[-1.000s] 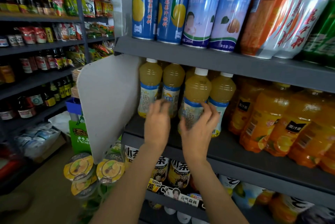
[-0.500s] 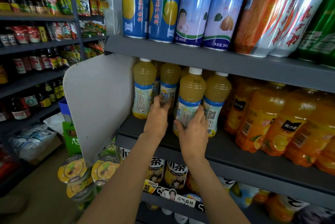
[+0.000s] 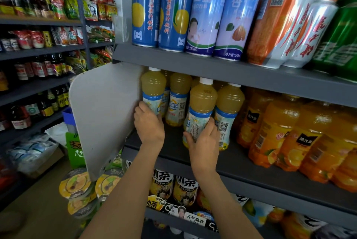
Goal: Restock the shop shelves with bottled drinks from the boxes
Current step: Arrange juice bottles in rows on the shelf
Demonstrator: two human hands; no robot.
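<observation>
While the right hand (image 3: 202,142) stays clamped on the front bottle (image 3: 201,111), fingers wrapped, the left hand (image 3: 148,122) has shifted left to grip the far-left bottle (image 3: 153,92) beside the divider (image 3: 104,111); row alignment underway, approx. complete.

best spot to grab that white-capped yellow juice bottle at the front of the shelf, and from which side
Grip the labelled lower body of the front bottle, from the front and slightly below. It stands upright with its cap close under the shelf above, and neighbouring bottles crowd both sides, so only the front face is free. The right hand already wraps it there.
</observation>
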